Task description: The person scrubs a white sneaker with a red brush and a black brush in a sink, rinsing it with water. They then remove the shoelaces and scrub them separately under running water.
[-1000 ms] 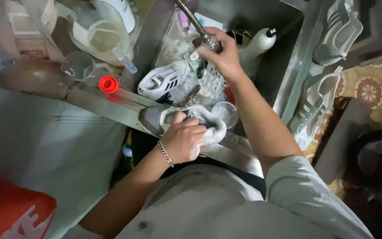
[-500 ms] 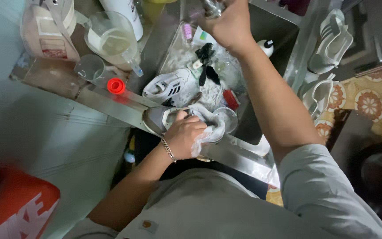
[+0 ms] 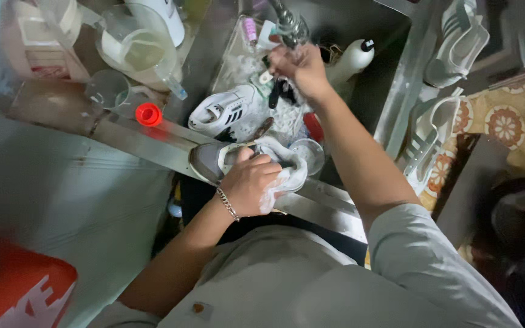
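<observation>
Over sink rim | left hand grips soapy shoe | right hand half-open under tap

Dim, uneven light. Steel sink set in a metal tabletop. Pale panelled wall at left. Patterned floral floor tiles at right.

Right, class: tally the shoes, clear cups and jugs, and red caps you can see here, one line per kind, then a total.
Shoes: 4, namely grey shoe, striped white shoe, two white shoes at right
Clear cups and jugs: 3
Red caps: 1
Total: 8
</observation>
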